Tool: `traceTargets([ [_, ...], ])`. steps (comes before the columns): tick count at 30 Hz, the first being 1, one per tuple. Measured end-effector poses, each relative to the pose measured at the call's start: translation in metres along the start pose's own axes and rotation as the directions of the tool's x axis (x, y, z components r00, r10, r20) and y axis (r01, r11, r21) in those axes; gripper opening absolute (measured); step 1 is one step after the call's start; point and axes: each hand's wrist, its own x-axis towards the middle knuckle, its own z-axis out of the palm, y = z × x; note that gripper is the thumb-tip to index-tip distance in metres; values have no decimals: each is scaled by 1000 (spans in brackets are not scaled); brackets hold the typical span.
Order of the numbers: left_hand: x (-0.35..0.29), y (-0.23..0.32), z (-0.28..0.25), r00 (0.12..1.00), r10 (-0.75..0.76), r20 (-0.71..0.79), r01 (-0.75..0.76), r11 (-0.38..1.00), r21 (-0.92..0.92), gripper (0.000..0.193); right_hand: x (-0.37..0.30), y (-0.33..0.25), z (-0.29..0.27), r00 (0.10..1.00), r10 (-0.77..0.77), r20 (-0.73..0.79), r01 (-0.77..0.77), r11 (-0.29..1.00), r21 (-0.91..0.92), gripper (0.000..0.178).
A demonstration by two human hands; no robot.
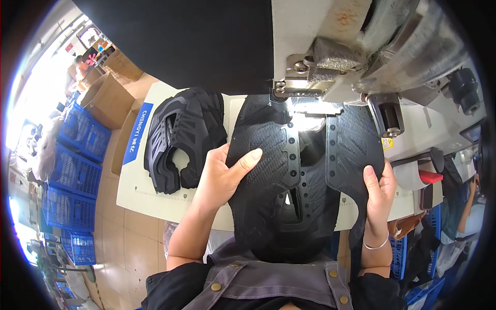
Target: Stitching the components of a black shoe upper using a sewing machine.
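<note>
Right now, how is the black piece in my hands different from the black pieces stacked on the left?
The held shoe upper lies spread flat under the sewing machine, gripped by the left hand and right hand. The stacked uppers sit piled and untouched. The held one looks larger. Both are black and textured.

I am seeing the sewing machine head (330,57) hanging low over the black shoe upper (289,170), blocking passage behind it. A stack of black uppers (181,139) is crowding the left. Bare table (150,199) is lying open at the near-left.
</note>
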Motion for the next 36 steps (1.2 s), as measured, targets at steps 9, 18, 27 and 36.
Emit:
traceTargets([
  [9,32,4,-10,998,49,30,-50,998,31,27,21,3,14,997,-77,-17,78,997,17,28],
  [18,62,4,-12,994,106,-19,-104,991,85,29,51,-4,23,995,-71,-65,69,997,-35,18],
  [27,78,9,-15,987,153,-48,-144,979,142,28,64,4,27,981,-166,-103,163,986,-32,18],
  [36,99,-3,-20,904,344,-254,-274,922,273,20,171,77,-16,986,142,82,-129,980,-151,9],
])
